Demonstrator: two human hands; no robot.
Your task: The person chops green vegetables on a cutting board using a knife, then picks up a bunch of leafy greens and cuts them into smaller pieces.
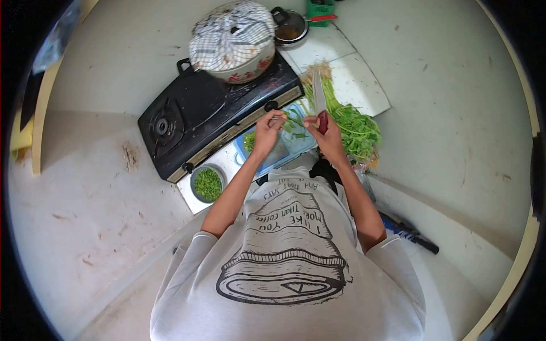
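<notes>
My right hand [329, 137] is closed around the dark red handle of a knife [319, 94], its blade pointing away from me. The fingers of my left hand [267, 133] pinch some green leaves [290, 120], whose other end is at my right fingertips. Beneath both hands lies a blue cutting board [298, 146] with cut green pieces on it and a small chopped heap [249, 141] at its left. A large bunch of leafy greens [355, 131], roots still on, rests just right of my right hand.
A bowl of chopped greens [208, 184] stands at the left on the white tiled counter [358, 79]. Behind the board is a black two-burner stove [187, 122], bearing a big flowered pot [244, 69] covered with a checked cloth. A small pan [290, 28] and a green basket [320, 10] are farther back.
</notes>
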